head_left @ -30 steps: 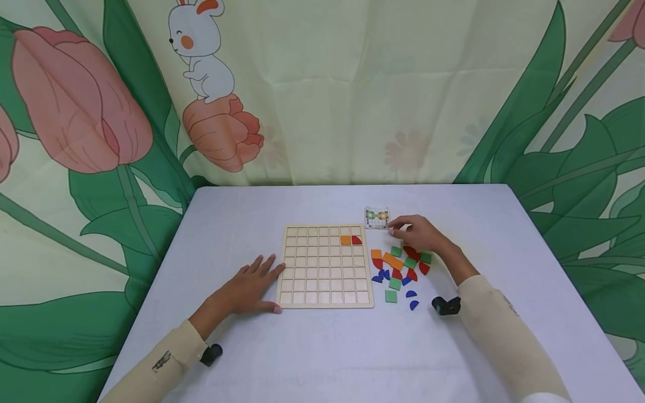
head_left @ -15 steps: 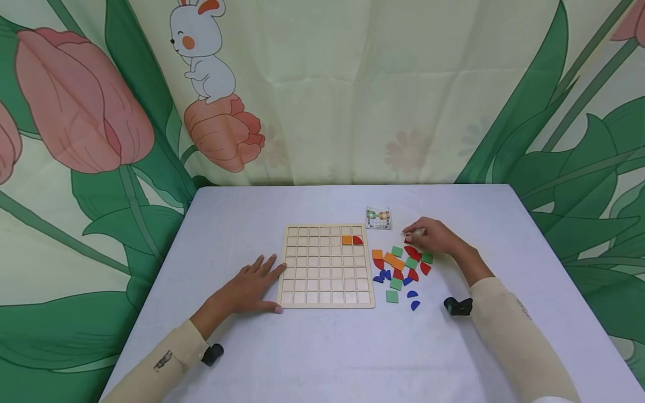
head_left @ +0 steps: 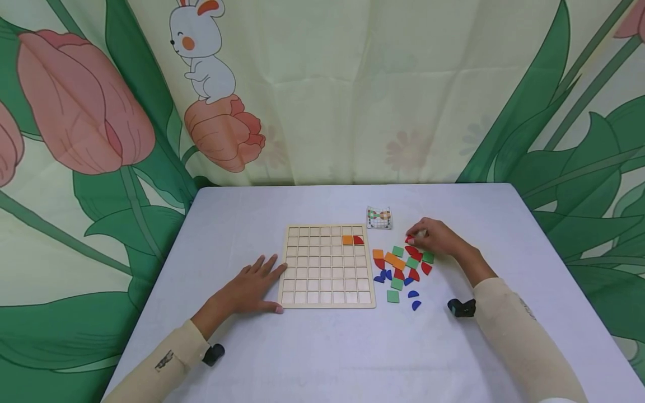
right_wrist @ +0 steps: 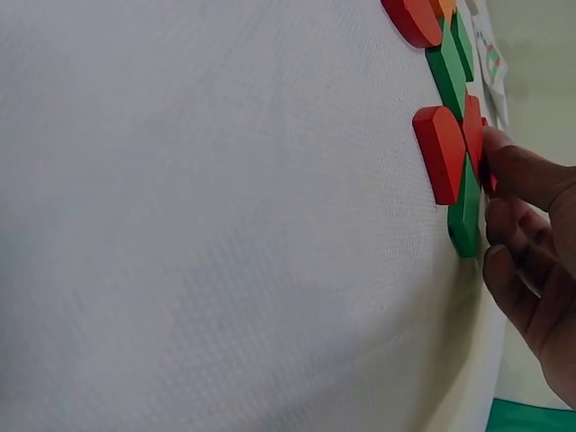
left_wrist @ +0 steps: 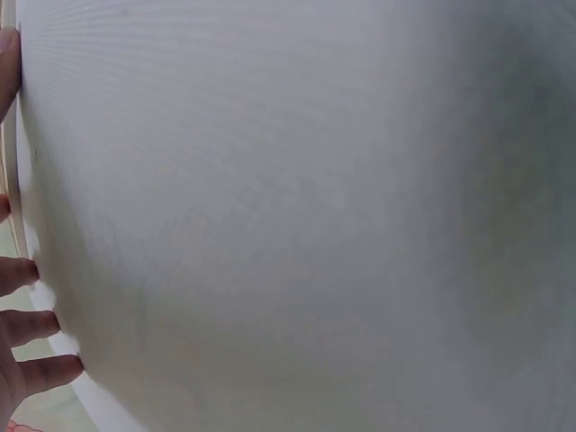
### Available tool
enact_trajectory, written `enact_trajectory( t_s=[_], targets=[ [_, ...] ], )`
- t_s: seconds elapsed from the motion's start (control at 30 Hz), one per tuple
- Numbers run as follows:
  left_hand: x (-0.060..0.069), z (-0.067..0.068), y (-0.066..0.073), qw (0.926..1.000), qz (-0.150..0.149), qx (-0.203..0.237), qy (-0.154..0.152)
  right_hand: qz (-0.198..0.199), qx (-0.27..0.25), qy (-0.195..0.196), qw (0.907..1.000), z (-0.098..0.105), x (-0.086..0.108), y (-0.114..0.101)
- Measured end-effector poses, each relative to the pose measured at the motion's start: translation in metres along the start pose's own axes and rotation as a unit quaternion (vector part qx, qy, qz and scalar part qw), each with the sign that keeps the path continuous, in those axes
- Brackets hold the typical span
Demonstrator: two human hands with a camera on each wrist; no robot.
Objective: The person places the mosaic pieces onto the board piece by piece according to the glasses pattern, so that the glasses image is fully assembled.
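My left hand (head_left: 250, 286) lies with spread fingers on the white cloth at the left side of a wooden grid board (head_left: 327, 271). Its thumb and fingertips touch or nearly touch the frame. Two tiles sit in the grid near the upper right: an orange square (head_left: 347, 240) and a red quarter-circle (head_left: 358, 240). Beyond the loose tiles, my right hand (head_left: 436, 235) pinches a red tile (head_left: 409, 239) between thumb and fingers, low over the table. The hand hides part of that tile; in the right wrist view its red edge (right_wrist: 487, 169) shows beside the thumb.
Right of the board lie several loose tiles: green squares (head_left: 393, 296), orange pieces (head_left: 395, 261), red quarter-circles (head_left: 426, 268) and blue half-circles (head_left: 413, 294). A small printed pattern card (head_left: 379, 218) lies behind them. A printed curtain (head_left: 322, 101) hangs behind the table.
My right hand has moved right, from the card's corner to behind the loose tiles, and a red tile now shows in its fingers. The left hand keeps its place by the board.
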State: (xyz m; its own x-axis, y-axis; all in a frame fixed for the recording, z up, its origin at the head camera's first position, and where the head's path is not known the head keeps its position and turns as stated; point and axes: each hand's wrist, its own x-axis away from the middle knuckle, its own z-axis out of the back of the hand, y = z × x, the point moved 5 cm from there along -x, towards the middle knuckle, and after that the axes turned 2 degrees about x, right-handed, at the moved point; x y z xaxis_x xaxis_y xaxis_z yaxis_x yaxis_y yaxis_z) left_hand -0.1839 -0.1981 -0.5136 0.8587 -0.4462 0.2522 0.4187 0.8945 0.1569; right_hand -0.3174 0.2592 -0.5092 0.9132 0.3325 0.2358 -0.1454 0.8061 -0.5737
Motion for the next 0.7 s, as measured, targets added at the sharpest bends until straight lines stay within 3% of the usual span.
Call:
enact_trajectory(
  t_s=[0.37, 0.7],
  targets=[
    [0.0, 0.001, 0.0, 1.0, 0.005, -0.001, -0.007, 0.003, -0.005, -0.004, 1.0, 0.001, 0.005, -0.006],
    [0.0, 0.0, 0.0, 0.9999, 0.005, 0.003, -0.01, -0.002, 0.003, -0.053, 0.9986, 0.003, 0.011, -0.008]
  ],
)
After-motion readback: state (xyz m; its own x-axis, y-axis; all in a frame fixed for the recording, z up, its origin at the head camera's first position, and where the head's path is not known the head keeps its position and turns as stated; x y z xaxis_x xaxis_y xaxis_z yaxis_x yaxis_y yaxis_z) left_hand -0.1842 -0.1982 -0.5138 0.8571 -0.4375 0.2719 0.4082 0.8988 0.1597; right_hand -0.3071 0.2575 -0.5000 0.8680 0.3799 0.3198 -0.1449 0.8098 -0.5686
